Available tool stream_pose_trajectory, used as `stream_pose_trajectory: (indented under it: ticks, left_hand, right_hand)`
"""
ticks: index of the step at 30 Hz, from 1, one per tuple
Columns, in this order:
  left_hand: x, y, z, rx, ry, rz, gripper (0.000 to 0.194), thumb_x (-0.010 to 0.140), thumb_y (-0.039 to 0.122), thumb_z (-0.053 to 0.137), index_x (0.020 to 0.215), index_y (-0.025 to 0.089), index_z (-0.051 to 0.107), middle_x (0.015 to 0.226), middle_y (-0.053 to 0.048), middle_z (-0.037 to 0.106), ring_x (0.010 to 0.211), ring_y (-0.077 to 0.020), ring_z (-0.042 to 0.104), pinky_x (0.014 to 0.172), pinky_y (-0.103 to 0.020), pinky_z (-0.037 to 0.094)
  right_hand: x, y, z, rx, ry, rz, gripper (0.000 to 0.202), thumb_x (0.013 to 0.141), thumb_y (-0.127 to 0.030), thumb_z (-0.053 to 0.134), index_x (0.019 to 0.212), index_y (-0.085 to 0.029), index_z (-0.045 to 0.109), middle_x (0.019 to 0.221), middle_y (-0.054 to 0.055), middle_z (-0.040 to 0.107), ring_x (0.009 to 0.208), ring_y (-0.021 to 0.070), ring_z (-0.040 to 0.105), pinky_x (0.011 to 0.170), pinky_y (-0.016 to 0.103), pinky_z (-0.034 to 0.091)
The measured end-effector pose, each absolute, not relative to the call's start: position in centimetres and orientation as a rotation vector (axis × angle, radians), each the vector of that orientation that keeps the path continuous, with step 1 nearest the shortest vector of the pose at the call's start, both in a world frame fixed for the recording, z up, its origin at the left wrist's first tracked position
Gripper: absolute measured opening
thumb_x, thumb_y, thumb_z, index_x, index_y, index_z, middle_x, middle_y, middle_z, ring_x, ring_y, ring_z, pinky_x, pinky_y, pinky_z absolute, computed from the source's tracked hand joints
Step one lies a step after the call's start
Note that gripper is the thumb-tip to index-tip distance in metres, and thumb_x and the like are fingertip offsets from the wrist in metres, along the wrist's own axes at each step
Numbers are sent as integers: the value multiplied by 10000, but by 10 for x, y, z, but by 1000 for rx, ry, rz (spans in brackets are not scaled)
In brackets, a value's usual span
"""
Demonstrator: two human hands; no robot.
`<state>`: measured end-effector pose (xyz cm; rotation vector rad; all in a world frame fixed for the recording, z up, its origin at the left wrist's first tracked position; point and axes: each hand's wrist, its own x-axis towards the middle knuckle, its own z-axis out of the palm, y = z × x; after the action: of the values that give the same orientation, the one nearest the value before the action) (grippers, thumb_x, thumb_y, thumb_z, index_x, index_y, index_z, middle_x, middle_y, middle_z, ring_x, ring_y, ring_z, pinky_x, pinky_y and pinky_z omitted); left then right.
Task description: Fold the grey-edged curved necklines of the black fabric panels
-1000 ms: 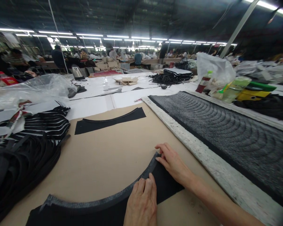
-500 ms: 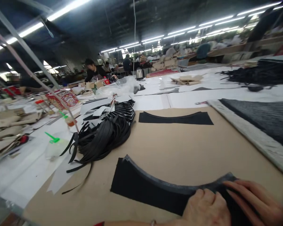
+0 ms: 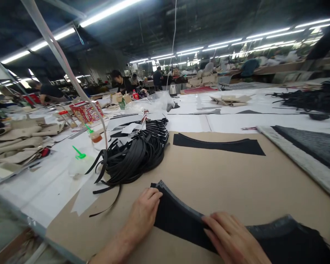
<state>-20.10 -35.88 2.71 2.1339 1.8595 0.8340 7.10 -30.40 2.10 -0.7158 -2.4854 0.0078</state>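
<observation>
A black curved fabric piece (image 3: 178,220) with a greyish strip along its concave edge lies flat on the tan sheet (image 3: 220,176) close to me. My left hand (image 3: 145,207) is closed at the piece's left end, fingertips gripping it near the upper corner. Around the middle of the curved edge, my right hand (image 3: 231,234) has its fingers held together, pinching or pressing the greyish strip; its fingertips partly cover the fabric there. Farther back on the sheet rests a second black curved piece (image 3: 218,145), touched by neither hand.
A bundle of black strips (image 3: 134,157) lies at the sheet's left edge, by a green-tipped bottle (image 3: 81,159). A pale board (image 3: 297,165) with grey fabric is on the right. Folded beige pieces (image 3: 19,139) lie far left. Another person (image 3: 123,84) works in the background.
My left hand has moved left along the black piece to its left end. My right hand has shifted left to the middle of the curve. The view has turned slightly left.
</observation>
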Motion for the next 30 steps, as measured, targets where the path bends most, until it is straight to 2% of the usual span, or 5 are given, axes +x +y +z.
stream_pose_trajectory:
  ticks: [3,7,11,21,30]
  left_hand:
    - [-220,-361,15,2304,1761,714,339,935,52,335,1170,198,532,1165,-58,513,1068,-209,462,946,-384,430]
    - [-225,-362,11,2372,1783,643,381,922,30,348,1217,215,503,1237,-50,489,1119,-215,436,981,-406,408]
    - [-228,-363,10,2398,1783,630,389,899,19,370,1218,203,493,1257,-50,486,1128,-215,428,985,-400,402]
    - [-235,-366,6,2456,1808,654,367,866,16,443,1170,203,528,1242,-36,512,1110,-202,444,955,-367,419]
    - [-236,-372,5,2485,1813,687,340,874,16,438,1149,186,545,1201,-56,522,1081,-216,462,953,-381,415]
  right_hand:
    - [8,-305,33,-758,-2584,-4,176,800,-71,579,912,-205,558,816,29,577,699,197,545,647,326,429]
    - [-37,-300,24,-849,-2712,-153,178,771,-42,593,886,-178,574,844,49,565,758,227,539,718,371,431]
    - [-50,-296,19,-923,-2797,-286,171,784,-33,556,883,-170,581,855,61,555,786,232,526,752,376,425]
    - [-80,-307,20,-1044,-2877,-465,232,787,31,435,828,-149,575,784,99,573,716,254,550,672,373,407]
    - [-79,-312,24,-1251,-2769,-439,221,811,22,439,853,-161,557,834,92,602,769,252,593,673,344,425]
